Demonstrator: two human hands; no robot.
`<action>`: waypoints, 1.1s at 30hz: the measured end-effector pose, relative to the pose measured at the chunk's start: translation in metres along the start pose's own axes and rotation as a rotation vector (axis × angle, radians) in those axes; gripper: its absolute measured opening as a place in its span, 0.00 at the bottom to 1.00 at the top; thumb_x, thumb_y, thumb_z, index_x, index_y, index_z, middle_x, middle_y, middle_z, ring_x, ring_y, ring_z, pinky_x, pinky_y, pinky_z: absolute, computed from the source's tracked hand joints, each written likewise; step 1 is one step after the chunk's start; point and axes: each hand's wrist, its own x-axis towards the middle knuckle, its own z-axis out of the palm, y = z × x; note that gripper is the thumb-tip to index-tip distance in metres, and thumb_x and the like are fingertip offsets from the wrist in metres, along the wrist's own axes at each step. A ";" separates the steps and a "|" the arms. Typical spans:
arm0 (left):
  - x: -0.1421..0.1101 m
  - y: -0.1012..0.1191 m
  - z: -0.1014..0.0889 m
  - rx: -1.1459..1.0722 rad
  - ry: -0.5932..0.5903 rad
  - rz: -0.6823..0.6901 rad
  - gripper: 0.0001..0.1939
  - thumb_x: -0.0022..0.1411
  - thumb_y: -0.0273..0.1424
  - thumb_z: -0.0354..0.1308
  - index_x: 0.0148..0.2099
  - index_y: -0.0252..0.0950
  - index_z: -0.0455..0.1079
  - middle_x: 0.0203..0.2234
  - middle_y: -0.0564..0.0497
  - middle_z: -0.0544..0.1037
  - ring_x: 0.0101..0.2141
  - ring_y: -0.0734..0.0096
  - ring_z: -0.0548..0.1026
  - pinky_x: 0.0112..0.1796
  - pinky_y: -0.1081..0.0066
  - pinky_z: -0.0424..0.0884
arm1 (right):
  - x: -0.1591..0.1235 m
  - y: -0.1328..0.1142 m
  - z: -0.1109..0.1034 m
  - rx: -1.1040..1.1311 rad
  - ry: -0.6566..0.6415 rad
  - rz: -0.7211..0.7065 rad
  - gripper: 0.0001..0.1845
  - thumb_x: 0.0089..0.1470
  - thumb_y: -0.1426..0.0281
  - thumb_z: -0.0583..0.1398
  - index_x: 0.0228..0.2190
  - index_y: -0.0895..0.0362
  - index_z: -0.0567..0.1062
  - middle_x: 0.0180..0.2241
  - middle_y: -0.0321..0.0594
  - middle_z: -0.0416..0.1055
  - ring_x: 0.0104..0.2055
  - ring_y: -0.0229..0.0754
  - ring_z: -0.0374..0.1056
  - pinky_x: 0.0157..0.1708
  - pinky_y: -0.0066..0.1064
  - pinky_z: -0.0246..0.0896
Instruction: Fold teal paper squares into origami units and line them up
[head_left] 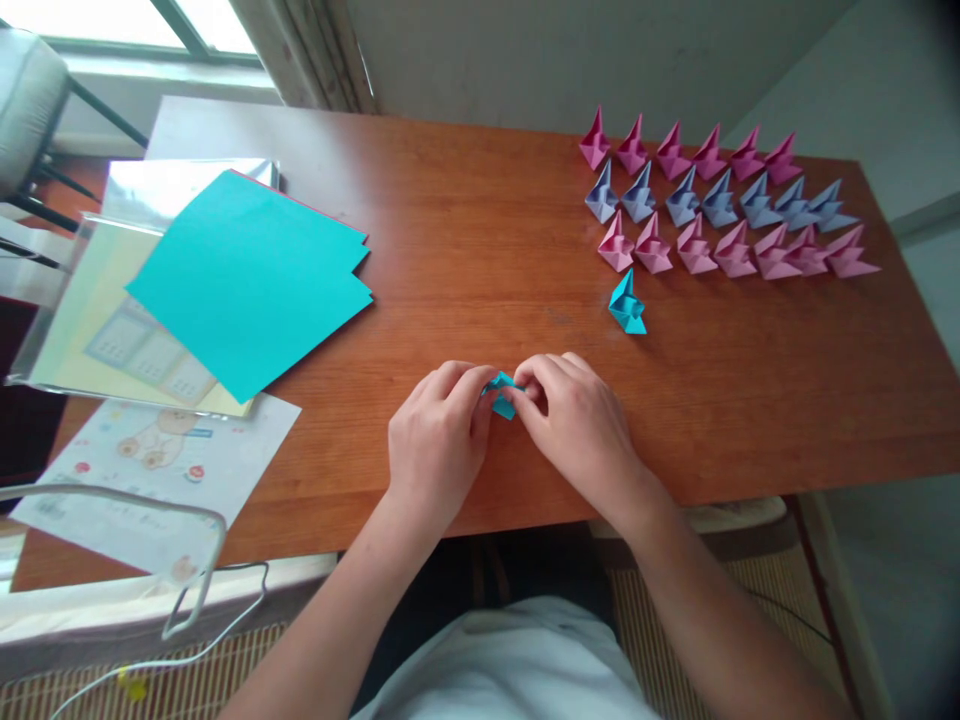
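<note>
My left hand (441,425) and right hand (581,420), both pinched closed, hold a folded turquoise paper (504,402) by the near edge of the desk (465,250), with origami rows (718,206) toward its far right corner.

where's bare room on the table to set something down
The broadest bare patch of table lies between the turquoise sheets and the rows of folded paper. Another is below the rows, right of the lone turquoise piece and right hand. Crowded: the left end, with sheets and packets, and the rows.
</note>
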 end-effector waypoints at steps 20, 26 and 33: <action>-0.001 -0.003 -0.011 -0.488 -0.037 -0.113 0.06 0.66 0.30 0.62 0.45 0.37 0.75 0.31 0.53 0.81 0.28 0.75 0.76 0.30 0.76 0.72 | -0.011 0.009 0.007 0.840 0.043 0.121 0.10 0.58 0.64 0.67 0.41 0.51 0.77 0.40 0.39 0.79 0.42 0.43 0.76 0.42 0.35 0.75; 0.002 -0.005 -0.014 -0.656 -0.073 -0.130 0.03 0.64 0.29 0.64 0.40 0.35 0.76 0.26 0.55 0.78 0.23 0.80 0.71 0.25 0.79 0.66 | -0.013 0.012 0.015 0.892 0.075 0.109 0.12 0.56 0.62 0.69 0.42 0.51 0.81 0.40 0.39 0.82 0.41 0.43 0.78 0.42 0.34 0.75; 0.000 -0.009 -0.012 -0.679 -0.099 -0.118 0.01 0.63 0.27 0.64 0.38 0.37 0.78 0.26 0.56 0.79 0.23 0.78 0.71 0.26 0.78 0.66 | -0.013 0.012 0.015 0.949 0.059 0.109 0.06 0.55 0.65 0.70 0.35 0.52 0.80 0.34 0.36 0.81 0.34 0.40 0.77 0.35 0.31 0.73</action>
